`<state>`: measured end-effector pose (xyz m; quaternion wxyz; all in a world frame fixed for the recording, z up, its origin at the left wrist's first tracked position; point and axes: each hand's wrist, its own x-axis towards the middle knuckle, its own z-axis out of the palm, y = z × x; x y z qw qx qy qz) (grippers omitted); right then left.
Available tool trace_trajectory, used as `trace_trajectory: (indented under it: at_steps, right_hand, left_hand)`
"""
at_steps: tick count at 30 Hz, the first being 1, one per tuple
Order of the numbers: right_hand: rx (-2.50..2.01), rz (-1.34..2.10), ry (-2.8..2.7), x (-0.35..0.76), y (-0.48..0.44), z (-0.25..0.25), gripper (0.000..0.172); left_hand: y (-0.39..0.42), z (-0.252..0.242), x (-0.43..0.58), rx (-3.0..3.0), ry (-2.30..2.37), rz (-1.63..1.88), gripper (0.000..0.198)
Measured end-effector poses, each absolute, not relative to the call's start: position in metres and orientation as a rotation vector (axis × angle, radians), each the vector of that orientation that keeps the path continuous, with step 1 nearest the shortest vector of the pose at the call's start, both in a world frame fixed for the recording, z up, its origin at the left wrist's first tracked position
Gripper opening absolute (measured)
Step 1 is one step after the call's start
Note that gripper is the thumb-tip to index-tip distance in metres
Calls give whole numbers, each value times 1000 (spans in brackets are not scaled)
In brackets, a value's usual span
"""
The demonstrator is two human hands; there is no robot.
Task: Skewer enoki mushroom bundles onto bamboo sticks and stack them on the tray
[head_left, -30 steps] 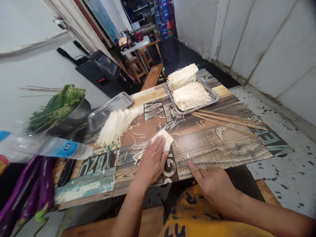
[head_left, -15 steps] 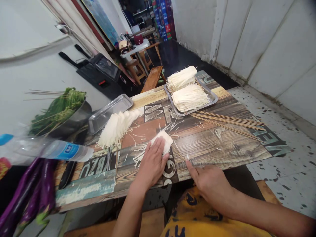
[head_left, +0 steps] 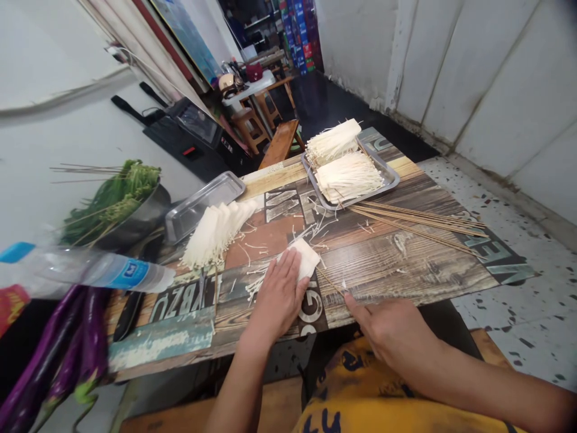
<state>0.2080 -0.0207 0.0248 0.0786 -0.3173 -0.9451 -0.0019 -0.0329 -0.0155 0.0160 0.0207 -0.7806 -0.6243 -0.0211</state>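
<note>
Under my left hand (head_left: 278,291) a flat bunch of enoki mushrooms (head_left: 308,257) is pressed to the table, the fingers lying straight across it. My right hand (head_left: 383,322) is closed near the table's front edge, gripping a thin bamboo skewer (head_left: 331,279). The skewer's far end meets the cut end of the bunch; how deep it goes is hidden. Left of my hands lies a row of fanned enoki slices (head_left: 216,231). Further back, a metal tray (head_left: 390,178) holds piled enoki (head_left: 347,175).
Loose bamboo skewers (head_left: 419,222) lie right of the tray. An upturned-looking clear tray (head_left: 202,204), a knife (head_left: 127,316), a water bottle (head_left: 135,273), eggplants (head_left: 72,355) and a metal bowl (head_left: 135,219) of skewered greens (head_left: 112,201) crowd the left. Stray enoki stems litter the table (head_left: 369,264).
Both hands keep nearly the same pose on the bunch and the skewer. The whole view has shifted slightly to the right.
</note>
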Motion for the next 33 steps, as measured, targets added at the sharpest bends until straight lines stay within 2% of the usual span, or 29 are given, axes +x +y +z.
trace_trajectory:
  at_steps: [18,33]
  right_hand:
    - [-1147,382,-2950,193,-16,51,46]
    - [-1226,562,-2969,178,-13,55,41]
  left_hand:
    - [-14,12,-35,-2435,-1938,-113,50]
    - [-13,13,-36,-2460,-1946,-153,51]
